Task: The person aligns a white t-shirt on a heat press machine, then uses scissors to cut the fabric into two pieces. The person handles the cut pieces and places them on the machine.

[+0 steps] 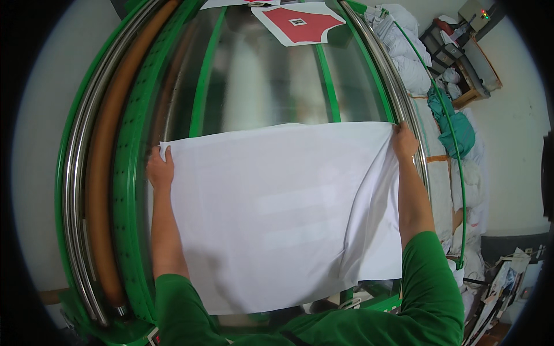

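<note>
A wide sheet of white fabric (265,196) is stretched between my two hands over the machine's metal bed. My left hand (160,167) pinches its far left corner. At the far right corner, my right hand (405,141) is closed on the cloth, and folds run down from there along the right side. The fabric's near edge hangs close to my body. Farther up the bed lies a white sheet with a red printed panel (314,27), out of reach of both hands. Part of another white sheet (228,3) shows at the top edge.
Green strips (208,69) run lengthwise along the shiny metal bed (259,86). A brown roller (104,173) and steel bars flank it on the left. To the right, a green rail (459,155) stands before stacked white bundles (404,57) and a teal cloth (456,130).
</note>
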`<state>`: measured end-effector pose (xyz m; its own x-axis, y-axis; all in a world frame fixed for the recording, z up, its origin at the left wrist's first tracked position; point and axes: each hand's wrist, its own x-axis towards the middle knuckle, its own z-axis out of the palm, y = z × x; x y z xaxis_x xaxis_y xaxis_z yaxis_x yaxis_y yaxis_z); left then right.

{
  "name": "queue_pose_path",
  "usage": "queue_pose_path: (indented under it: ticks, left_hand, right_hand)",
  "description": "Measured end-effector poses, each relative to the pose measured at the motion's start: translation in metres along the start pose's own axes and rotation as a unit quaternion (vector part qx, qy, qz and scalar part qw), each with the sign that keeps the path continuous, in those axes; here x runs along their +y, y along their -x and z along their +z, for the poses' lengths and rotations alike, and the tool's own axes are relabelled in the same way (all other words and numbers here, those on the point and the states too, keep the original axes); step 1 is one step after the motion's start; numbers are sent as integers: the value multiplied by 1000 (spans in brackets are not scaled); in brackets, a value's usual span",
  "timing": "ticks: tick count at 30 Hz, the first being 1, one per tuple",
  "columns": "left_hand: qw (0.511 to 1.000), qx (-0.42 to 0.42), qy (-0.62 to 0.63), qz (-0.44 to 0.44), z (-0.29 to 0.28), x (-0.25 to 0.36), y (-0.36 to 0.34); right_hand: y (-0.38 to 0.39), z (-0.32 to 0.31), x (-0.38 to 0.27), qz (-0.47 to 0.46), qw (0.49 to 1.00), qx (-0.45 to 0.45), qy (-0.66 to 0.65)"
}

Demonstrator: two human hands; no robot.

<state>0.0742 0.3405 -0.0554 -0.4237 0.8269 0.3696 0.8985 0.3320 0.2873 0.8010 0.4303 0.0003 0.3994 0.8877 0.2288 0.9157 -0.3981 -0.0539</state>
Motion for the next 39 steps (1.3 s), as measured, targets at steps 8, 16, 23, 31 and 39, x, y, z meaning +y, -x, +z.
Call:
queue_pose_path:
  ticks: [8,16,23,31,39]
  left_hand:
    - [997,-1,-22,-73,11,-5,-26]
    - [987,-8,11,-158,-20,2,-12]
    - [990,-8,-92,-103,-28,13,65]
    - [995,-19,8,95,-46,-65,51]
    - [971,-56,87,-215,-57,-72,10]
  right_hand:
    - [-52,21,-40,-53,961,112,-246]
    - [-12,39,-91,-151,985,74,-40]
    - [29,11,-205,-484,837,-96,-238]
    - [98,-21,-241,-454,848,-206,-178]
    - [125,-24,-278,-412,801,-316,-298]
